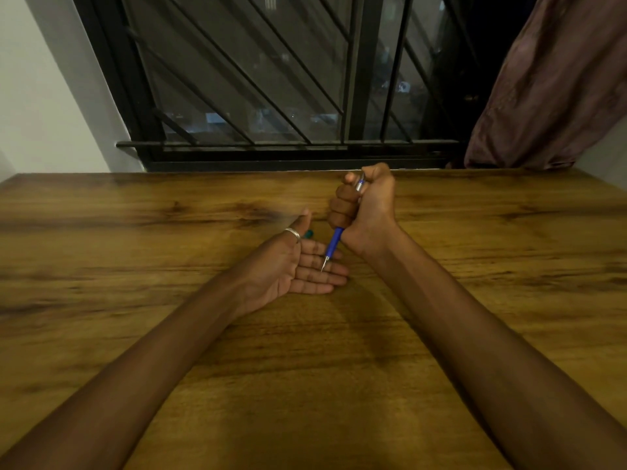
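Head view has my right hand (pixel 368 212) fisted round the blue pen (pixel 334 244), its tip down at the flat, relaxed fingers of my left hand (pixel 298 266) on the table (pixel 135 334); light, stiff and slim, it seems best gripped mid-barrel.

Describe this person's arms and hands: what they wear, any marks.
Both arms are bare to the frame's edge: no sleeve, watch or bracelet shows on the left forearm or the right forearm. The left hand wears one thin silver ring on its thumb. The right hand shows no ring on the fingers in view. Neither wears a glove.
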